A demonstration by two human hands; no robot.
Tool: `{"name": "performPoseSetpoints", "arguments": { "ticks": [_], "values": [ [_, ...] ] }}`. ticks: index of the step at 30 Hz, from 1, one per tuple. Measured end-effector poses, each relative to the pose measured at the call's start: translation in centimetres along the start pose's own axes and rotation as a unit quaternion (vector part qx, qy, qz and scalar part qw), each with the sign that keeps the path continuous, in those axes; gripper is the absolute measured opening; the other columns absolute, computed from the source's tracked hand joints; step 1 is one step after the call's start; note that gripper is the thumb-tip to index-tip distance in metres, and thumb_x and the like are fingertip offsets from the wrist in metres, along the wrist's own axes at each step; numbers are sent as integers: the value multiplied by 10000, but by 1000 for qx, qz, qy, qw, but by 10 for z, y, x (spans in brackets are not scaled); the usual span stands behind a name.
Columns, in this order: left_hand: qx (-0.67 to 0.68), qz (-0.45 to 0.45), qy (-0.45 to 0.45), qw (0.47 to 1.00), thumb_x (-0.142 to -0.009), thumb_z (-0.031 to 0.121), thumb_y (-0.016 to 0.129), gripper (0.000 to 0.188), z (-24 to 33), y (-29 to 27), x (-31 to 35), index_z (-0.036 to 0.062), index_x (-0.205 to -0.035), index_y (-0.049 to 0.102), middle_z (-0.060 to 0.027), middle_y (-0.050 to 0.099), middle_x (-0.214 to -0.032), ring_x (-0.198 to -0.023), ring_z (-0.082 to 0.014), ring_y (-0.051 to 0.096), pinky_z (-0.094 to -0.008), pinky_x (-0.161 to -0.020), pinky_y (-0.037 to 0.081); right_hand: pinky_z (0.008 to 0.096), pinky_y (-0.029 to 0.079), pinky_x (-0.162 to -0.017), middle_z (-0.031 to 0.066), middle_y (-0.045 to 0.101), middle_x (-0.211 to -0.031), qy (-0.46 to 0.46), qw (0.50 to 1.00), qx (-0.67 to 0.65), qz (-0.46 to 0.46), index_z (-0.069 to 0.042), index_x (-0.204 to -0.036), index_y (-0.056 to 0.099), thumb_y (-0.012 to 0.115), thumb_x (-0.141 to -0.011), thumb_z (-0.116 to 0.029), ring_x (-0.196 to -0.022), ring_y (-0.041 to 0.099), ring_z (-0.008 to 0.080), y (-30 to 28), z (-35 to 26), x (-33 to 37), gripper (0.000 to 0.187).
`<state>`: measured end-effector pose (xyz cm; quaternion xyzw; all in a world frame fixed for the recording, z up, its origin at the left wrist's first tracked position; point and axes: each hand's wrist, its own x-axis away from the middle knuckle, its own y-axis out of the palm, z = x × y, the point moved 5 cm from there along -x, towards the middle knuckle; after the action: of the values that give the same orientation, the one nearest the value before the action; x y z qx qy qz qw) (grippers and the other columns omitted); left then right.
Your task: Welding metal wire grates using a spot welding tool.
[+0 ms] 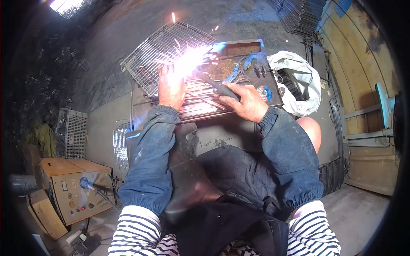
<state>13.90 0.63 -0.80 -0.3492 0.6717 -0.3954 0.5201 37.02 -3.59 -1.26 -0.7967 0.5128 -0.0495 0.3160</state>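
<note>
A black apron (230, 230) lies nearest, between two striped sleeves (136, 226). The right hand (247, 102) has its fingers wrapped round a dark welding handle (213, 84), which slants up and left toward a white glare (188, 63). The left hand (171, 90) is just beside that glare; its fingertips are washed out, so I cannot tell whether they grip anything. Thin metal rods (205, 106) lie on the table (269, 81) between the hands, near a wire rack (145, 68).

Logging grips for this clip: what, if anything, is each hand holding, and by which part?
The right hand grips a dark rod-like tool by the part farther from the glare. Glare covers part of the left hand; any hold there cannot be told.
</note>
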Motion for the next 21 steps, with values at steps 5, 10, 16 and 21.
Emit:
{"name": "performPoseSetpoints", "arguments": {
  "ticks": [5,10,16,21],
  "values": [
    [-8,41,-14,999,-811,84,661,467,-3,5,-1,-97,-1241,638,-281,607,-1331,-1316,-403,533,-471,-1159,382,414,555,-789,240,714,-986,-18,1000,-2,12,-2,-1243,637,721,-936,-275,-910,720,386,1,2,0,419],
    [7,32,-31,999,-846,62,615,481,-8,10,0,-96,-1299,589,-283,603,-1337,-1338,-397,520,-486,-1166,370,441,557,-774,252,708,-966,-41,999,-6,34,-10,-1234,637,709,-937,-283,-897,708,424,3,1,-1,411],
    [141,5,-89,986,-785,109,776,622,-16,-35,16,-68,-1345,571,-259,578,-1375,-1341,-393,507,-473,-1142,396,400,555,-850,245,725,-1043,8,1000,1,18,24,-1301,618,704,-942,-272,-972,726,377,-11,-3,10,474],
    [-28,2,-80,996,-888,23,540,473,-47,-22,60,-72,-1350,570,-245,600,-1368,-1364,-379,499,-473,-1114,418,406,556,-866,261,719,-1058,-49,999,1,3,68,-1304,599,708,-948,-281,-985,723,385,4,-17,11,511]
  ]
}}
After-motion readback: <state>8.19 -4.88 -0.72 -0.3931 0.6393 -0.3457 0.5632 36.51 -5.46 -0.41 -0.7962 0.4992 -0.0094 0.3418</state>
